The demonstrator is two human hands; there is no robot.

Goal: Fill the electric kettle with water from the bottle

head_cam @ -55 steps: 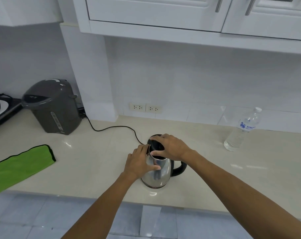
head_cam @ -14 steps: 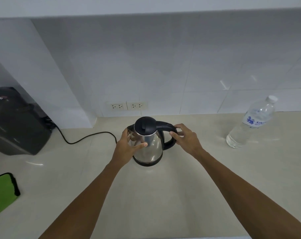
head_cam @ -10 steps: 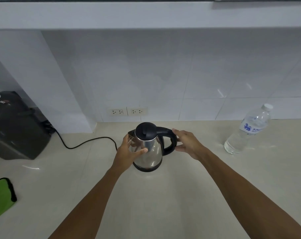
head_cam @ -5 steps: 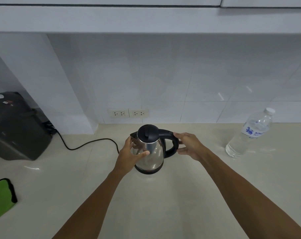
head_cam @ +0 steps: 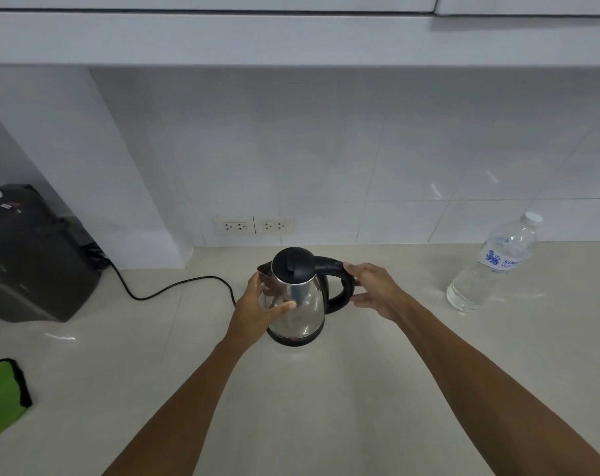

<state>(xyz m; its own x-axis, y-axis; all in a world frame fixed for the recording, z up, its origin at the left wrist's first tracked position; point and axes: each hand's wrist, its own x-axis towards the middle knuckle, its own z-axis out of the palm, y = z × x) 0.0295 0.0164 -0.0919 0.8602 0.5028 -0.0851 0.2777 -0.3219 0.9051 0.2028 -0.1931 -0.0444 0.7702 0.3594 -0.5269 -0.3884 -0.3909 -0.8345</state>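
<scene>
A steel electric kettle [head_cam: 302, 309] with a black lid and black handle stands upright on the counter, lid closed. My left hand [head_cam: 257, 309] cups its left side, thumb across the steel body. My right hand [head_cam: 374, 292] is at the handle's outer curve, fingers spread and touching or just off it. A clear water bottle [head_cam: 494, 266] with a white cap and blue label stands upright to the right, apart from both hands.
A dark grey hot-water dispenser [head_cam: 31, 255] sits at the left with a black cord [head_cam: 175, 286] trailing toward the kettle. A green cloth [head_cam: 1, 393] lies at the left edge. Two wall sockets [head_cam: 254, 225] are behind the kettle. An upper cabinet overhangs.
The lid, open earlier, is now closed. My right hand has loosened from the handle to an open spread beside it. The left hand stays on the kettle's side.
</scene>
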